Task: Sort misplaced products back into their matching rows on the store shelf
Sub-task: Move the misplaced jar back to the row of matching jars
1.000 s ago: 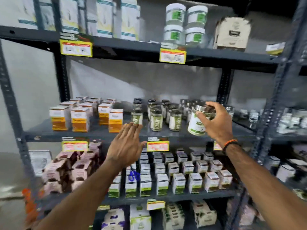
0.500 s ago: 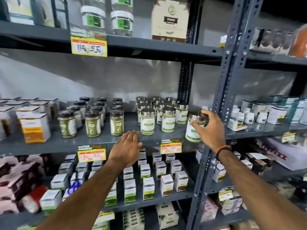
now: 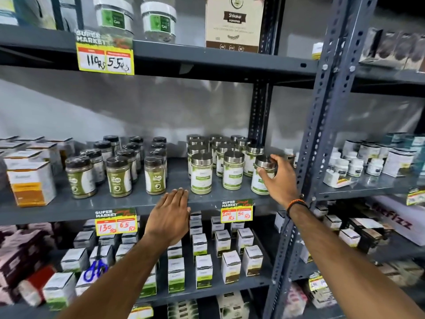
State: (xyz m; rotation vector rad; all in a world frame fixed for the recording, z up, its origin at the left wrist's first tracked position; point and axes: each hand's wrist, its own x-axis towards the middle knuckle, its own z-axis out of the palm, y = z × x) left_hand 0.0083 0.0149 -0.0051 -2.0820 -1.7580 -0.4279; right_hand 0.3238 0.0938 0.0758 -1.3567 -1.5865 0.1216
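My right hand [image 3: 279, 180] grips a silver-lidded jar [image 3: 261, 180] with a white and green label, standing on the grey middle shelf [image 3: 138, 203] at the right end of the front row. To its left stand the matching silver-lidded jars [image 3: 217, 162] in rows. My left hand [image 3: 171, 215] lies flat, fingers together, against the shelf's front edge and holds nothing. Further left are dark-lidded jars of green powder [image 3: 119, 166].
Orange and white boxes [image 3: 31, 178] fill the shelf's left end. A slotted steel upright [image 3: 319, 139] rises just right of my right hand. Price tags [image 3: 236, 210] hang on the shelf lip. Small white boxes [image 3: 202, 254] and blue scissors [image 3: 95, 269] lie below.
My right hand has lowered the silver-lidded jar onto the middle shelf at the right end of its row. The view has swung right, and my left hand now rests at the shelf edge.
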